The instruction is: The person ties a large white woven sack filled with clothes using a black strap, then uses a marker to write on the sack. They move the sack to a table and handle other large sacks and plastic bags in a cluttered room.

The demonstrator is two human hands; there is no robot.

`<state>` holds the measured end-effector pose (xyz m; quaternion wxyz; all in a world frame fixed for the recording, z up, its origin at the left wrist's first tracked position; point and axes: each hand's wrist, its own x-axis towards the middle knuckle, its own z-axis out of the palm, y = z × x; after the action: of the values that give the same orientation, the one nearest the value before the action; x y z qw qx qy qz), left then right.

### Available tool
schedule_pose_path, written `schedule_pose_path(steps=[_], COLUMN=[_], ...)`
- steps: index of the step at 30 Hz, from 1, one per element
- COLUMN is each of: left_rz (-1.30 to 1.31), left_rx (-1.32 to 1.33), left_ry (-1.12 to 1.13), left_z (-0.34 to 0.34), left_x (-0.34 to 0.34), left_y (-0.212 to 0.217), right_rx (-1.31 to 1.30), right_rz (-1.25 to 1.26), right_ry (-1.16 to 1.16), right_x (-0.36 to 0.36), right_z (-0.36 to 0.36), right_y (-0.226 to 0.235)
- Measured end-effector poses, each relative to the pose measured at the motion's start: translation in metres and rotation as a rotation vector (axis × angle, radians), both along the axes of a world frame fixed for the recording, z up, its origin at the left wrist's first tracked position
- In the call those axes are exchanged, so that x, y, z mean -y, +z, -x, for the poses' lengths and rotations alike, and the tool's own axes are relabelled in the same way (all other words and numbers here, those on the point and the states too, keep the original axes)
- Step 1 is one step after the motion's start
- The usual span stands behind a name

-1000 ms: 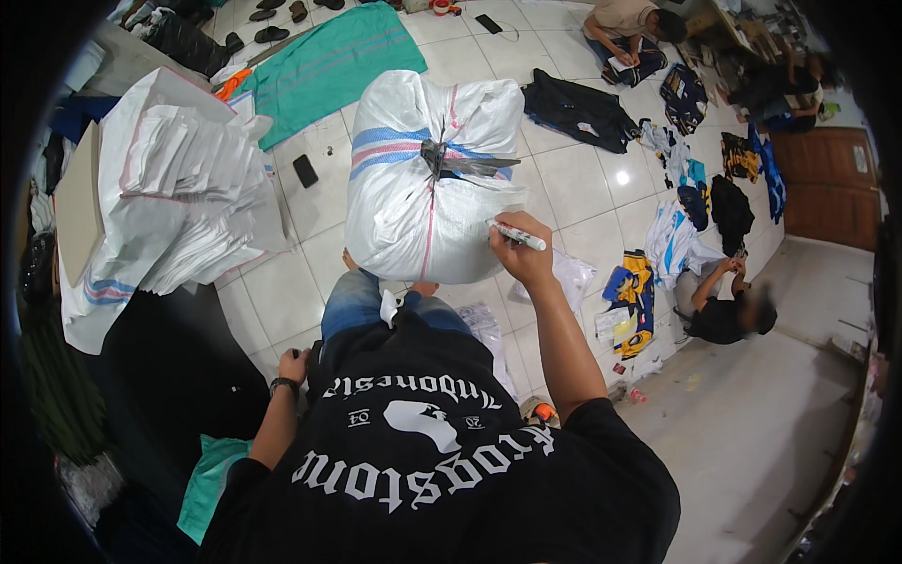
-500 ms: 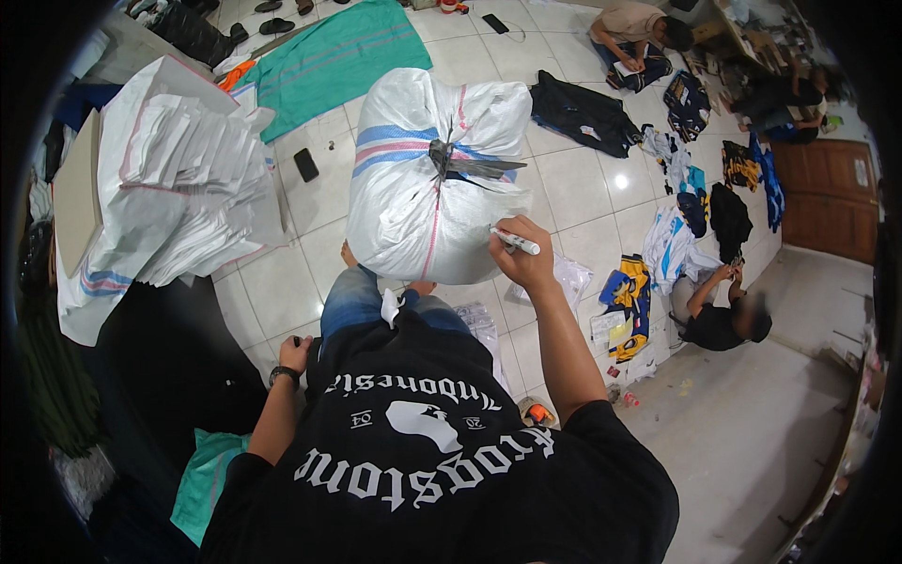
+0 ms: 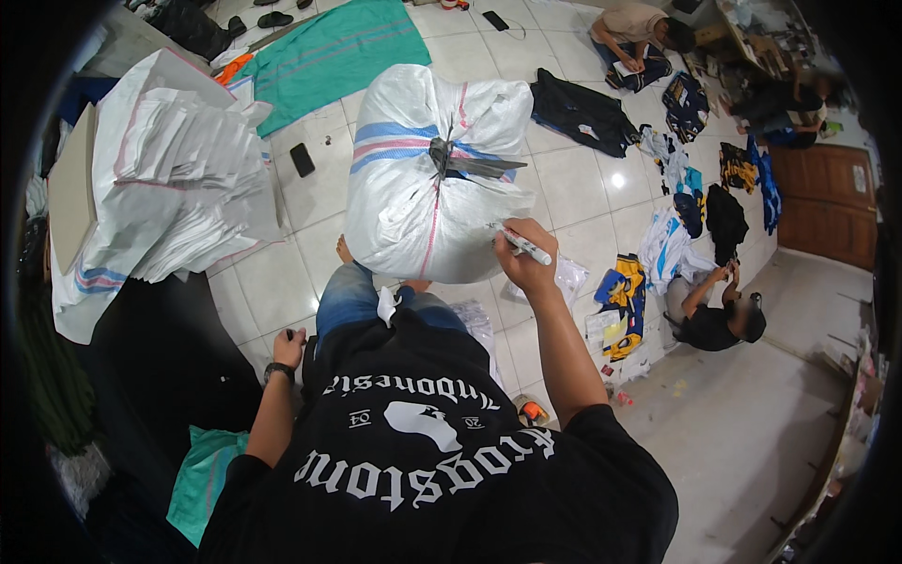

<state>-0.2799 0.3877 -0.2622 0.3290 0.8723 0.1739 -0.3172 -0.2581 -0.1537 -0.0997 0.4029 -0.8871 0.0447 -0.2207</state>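
Note:
A bulging white woven sack (image 3: 395, 221) with blue and pink stripes stands on the floor before my legs. Its gathered mouth is bound with a black strip (image 3: 479, 167). My right hand (image 3: 529, 268) grips a white marker pen (image 3: 528, 246) at the sack's lower right side, its tip close against the fabric. Small dark marks show just left of the pen tip. Low at my left side, my left hand (image 3: 288, 346), with a dark watch (image 3: 279, 369) on its wrist, is curled closed. A small dark thing shows at its fingers, too small to name.
On the left stands an open white sack (image 3: 89, 282) with stacked white sheets. A black phone (image 3: 302, 160) and a green woven sack (image 3: 329, 66) lie on the tiles. Rightward are black garments (image 3: 583, 113), folded jerseys (image 3: 625, 301) and several seated people, one nearby (image 3: 714, 324).
My right hand has shifted slightly right along the sack with the marker, which is now tilted more. Dark marks show on the fabric left of its tip. My left hand stays low and closed.

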Motion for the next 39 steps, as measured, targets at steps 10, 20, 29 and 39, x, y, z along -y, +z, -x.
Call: schedule_pose_path(steps=[10,20,29,39], left_rz=[0.053,-0.093,-0.102,-0.007], left_rx=[0.164,-0.112,-0.019,0.001], left_ry=[-0.102,0.0,-0.032,-0.004], left_z=[-0.036,0.018,0.02,-0.005], left_x=[0.026,-0.009,-0.014,0.012], left_y=[0.008,-0.007,-0.014,0.004], right_rx=[-0.099,0.02,-0.089,0.05], right_rz=[0.039,0.052,0.126,0.106], right_ry=[-0.011,-0.011,0.017,-0.065], right_x=[-0.005,0.001,0.003,0.003], right_z=[-0.003,-0.002,-0.001,-0.003], right_y=[-0.002,0.0,-0.003,-0.003])
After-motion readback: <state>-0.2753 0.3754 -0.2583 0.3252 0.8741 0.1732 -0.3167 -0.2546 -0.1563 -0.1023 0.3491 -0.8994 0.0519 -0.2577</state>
